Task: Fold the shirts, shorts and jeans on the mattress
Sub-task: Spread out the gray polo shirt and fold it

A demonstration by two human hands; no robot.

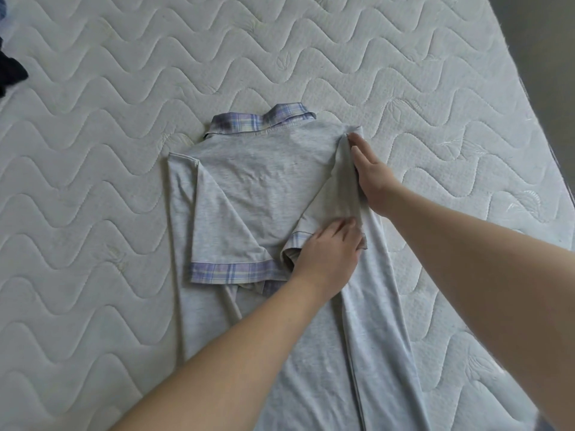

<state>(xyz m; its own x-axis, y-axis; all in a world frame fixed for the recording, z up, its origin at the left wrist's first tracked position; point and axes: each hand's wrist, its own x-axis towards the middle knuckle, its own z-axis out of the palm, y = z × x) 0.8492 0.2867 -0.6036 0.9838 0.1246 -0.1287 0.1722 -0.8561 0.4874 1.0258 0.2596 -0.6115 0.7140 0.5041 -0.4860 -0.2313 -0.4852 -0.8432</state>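
Observation:
A light grey polo shirt (261,181) with a purple plaid collar and plaid sleeve cuffs lies back-up on the white quilted mattress (93,150), collar at the far end. Both sides are folded inward, and both sleeves lie across the back. My left hand (329,247) lies flat on the folded right sleeve near its cuff, fingers straight. My right hand (370,172) rests with straight fingers along the shirt's right folded edge, fingertips at the shoulder. The shirt's lower part runs toward me under my forearms.
Dark clothing (9,73) lies at the mattress's far left edge. The mattress's right edge (535,119) runs diagonally, with grey floor beyond it. Bare mattress surrounds the shirt on the left and far side.

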